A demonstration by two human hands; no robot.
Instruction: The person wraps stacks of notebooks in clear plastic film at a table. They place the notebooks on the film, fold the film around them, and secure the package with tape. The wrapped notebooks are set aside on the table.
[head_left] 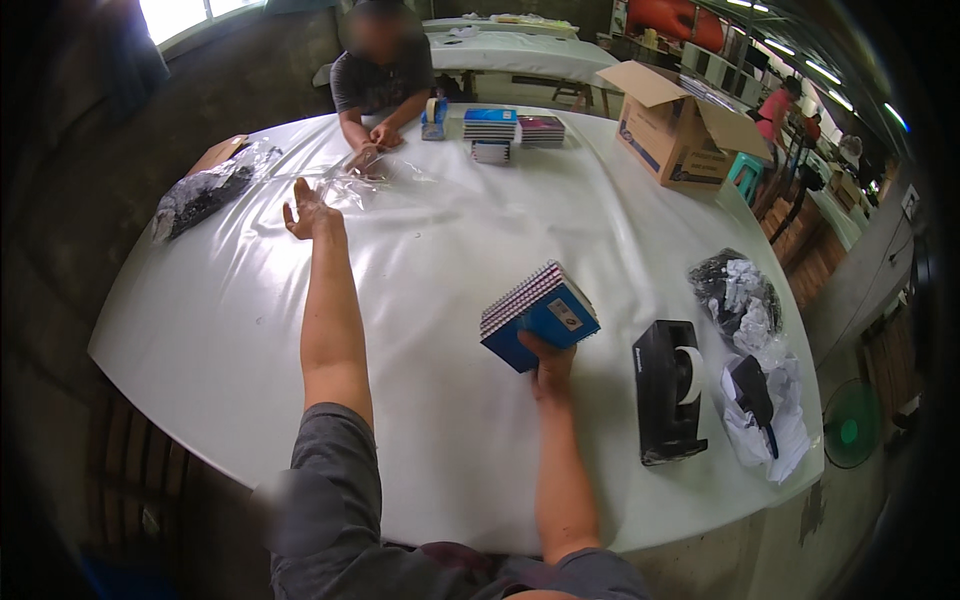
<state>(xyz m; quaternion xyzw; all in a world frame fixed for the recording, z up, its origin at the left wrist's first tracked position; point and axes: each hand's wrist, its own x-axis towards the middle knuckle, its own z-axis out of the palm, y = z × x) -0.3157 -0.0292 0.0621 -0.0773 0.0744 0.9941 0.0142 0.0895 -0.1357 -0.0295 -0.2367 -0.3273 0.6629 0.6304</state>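
Observation:
My right hand [551, 362] grips a small stack of blue spiral notebooks [560, 318], tilted above the near middle of the white-covered table [430, 400]. The wire bindings face up and to the left, and a pale label shows on the top cover. Stretched far forward, my left hand [314, 214] has its fingers apart. Crinkled clear plastic film [345, 190] lies just beyond it; whether the fingertips touch the film, I cannot tell. Across the table, another person's hands [378, 145] rest at the far side of this film.
Stacked notebooks [490, 128] and a blue tape dispenser [434, 120] stand at the far edge. An open cardboard box [670, 135] occupies the far right. Nearer right are a black tape dispenser [662, 395] and crumpled plastic [745, 300]. A plastic-wrapped bundle [208, 195] lies far left.

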